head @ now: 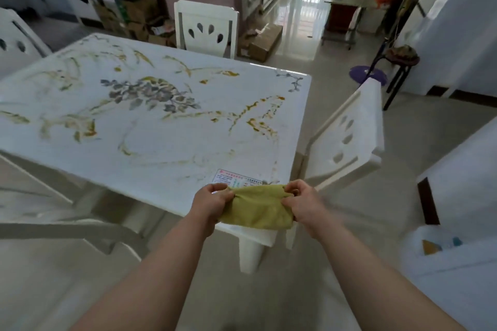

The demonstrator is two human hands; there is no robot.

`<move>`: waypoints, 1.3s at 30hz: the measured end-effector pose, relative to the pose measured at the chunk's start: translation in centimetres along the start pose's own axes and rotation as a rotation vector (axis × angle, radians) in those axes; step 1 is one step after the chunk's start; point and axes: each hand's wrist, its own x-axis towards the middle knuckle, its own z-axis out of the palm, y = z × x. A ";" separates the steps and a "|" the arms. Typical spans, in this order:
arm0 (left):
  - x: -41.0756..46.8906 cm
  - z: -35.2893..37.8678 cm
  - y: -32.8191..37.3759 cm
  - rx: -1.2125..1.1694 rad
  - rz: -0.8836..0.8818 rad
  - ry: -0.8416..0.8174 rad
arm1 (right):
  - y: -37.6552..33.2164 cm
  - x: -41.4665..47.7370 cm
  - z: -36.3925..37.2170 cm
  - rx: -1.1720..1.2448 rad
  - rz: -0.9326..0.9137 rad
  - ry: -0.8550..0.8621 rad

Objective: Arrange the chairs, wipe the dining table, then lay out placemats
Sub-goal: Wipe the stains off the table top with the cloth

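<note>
A white dining table [161, 148] with a painted flower pattern fills the middle of the view. Over its near right corner hangs a yellow-green cloth [258, 209], stretched between my two hands. My left hand [212, 201] pinches the cloth's left edge and my right hand [301, 201] pinches its right edge. One white chair [205, 28] stands at the far side of the table. Another white chair [347, 140] stands at the right side, angled toward the table. A third white chair [16, 37] shows at the far left.
A printed sticker [236, 179] lies on the table near the cloth. Cardboard boxes [265, 41] sit on the floor behind the far chair. A dark stool [403, 64] and purple item stand at right. White furniture [462, 196] is close on my right.
</note>
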 end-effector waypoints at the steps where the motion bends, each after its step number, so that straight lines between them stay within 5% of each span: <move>1: 0.6 -0.6 0.1 0.012 -0.002 0.004 | 0.0 0.5 0.8 -0.027 0.000 0.006; 10: 7.0 -3.8 -0.5 0.389 0.050 -0.097 | 1.5 4.9 6.1 -0.404 -0.046 0.130; 15: 9.7 -6.0 -2.3 0.929 0.286 0.078 | 3.1 5.4 8.5 -0.690 -0.306 -0.039; 21: 11.9 -8.5 -4.9 1.179 0.310 0.203 | 5.2 6.9 11.1 -1.074 -0.529 -0.337; 39: 12.7 -10.7 -8.3 1.137 0.351 0.270 | 3.2 16.4 11.6 -1.177 -0.374 -0.115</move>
